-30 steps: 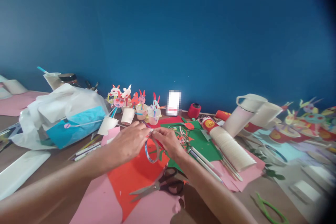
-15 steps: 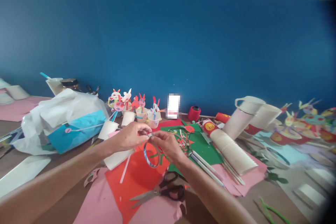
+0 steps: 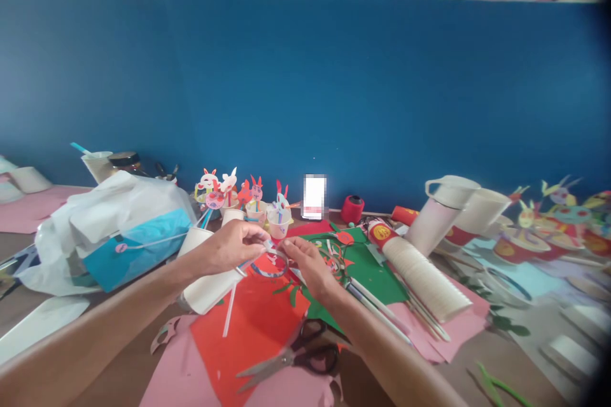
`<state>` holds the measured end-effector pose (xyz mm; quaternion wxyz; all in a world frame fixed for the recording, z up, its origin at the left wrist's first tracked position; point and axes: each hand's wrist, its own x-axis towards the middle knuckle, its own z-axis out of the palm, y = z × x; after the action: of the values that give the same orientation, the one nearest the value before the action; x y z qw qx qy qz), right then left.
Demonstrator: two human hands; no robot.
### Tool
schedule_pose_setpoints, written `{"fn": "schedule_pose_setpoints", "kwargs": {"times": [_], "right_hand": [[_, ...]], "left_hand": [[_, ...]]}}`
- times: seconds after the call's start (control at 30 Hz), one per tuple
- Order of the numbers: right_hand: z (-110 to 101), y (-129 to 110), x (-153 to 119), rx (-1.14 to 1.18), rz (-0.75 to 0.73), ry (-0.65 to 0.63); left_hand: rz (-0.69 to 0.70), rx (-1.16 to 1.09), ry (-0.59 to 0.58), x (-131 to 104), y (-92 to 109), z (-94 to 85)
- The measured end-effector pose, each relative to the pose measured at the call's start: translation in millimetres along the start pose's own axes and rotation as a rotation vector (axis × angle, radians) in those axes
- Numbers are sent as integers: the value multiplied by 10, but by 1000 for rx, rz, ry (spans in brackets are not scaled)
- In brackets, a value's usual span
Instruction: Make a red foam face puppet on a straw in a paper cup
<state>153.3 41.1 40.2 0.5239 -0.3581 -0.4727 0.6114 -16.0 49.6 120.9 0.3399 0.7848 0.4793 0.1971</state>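
Head view: my left hand [image 3: 233,248] and right hand [image 3: 305,261] both pinch the tape [image 3: 270,275], between them; scissors [image 3: 286,359] nearer me than the right hand. I'd steady it right-handed, easing left slowly.

A brown table [image 3: 124,385] has lots of things on it; on the left sits a big white plastic bag [image 3: 114,203], with a long white tray [image 3: 45,324] nearer and some pink paper [image 3: 28,215] farther off; a large pink sheet [image 3: 174,365] lies near the middle; little paper cups [image 3: 278,226] and a red round thing [image 3: 352,211] stand far off in the middle; a bent green thing [image 3: 501,386] lies near on the right.
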Motion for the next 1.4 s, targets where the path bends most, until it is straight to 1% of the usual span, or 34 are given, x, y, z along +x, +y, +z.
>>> {"fn": "schedule_pose_setpoints", "kwargs": {"times": [0.13,0.17,0.23,0.33,0.47,0.57,0.67,0.8,0.9,1.13,1.27,1.4], "right_hand": [[0,23,-13,-100,23,-170],[7,19,-18,-141,30,-187],[21,5,-25,-229,41,-170],[38,-16,-34,-306,8,-114],[43,-16,-65,-326,-55,-122],[47,-13,-94,-372,-45,-129],[58,-20,-111,-395,-32,-125],[54,-18,-107,-394,-39,-114],[32,-7,-94,-356,-56,-118],[9,-47,-80,-260,-20,-197],[15,-75,-66,-156,5,-204],[18,-78,-55,-53,69,-236]], "left_hand": [[15,-17,-62,-16,-12,-53],[11,-17,-70,-18,-11,-63],[-1,-14,-62,-19,-12,-76],[-8,11,-17,-12,-21,-76],[-22,96,77,1,-60,-30],[-32,190,185,14,-112,33],[5,276,242,23,-140,85],[78,366,278,17,-89,106],[111,355,255,2,-21,101],[132,352,222,-29,58,90],[129,311,197,-40,74,67],[120,339,187,-52,104,46]]}}
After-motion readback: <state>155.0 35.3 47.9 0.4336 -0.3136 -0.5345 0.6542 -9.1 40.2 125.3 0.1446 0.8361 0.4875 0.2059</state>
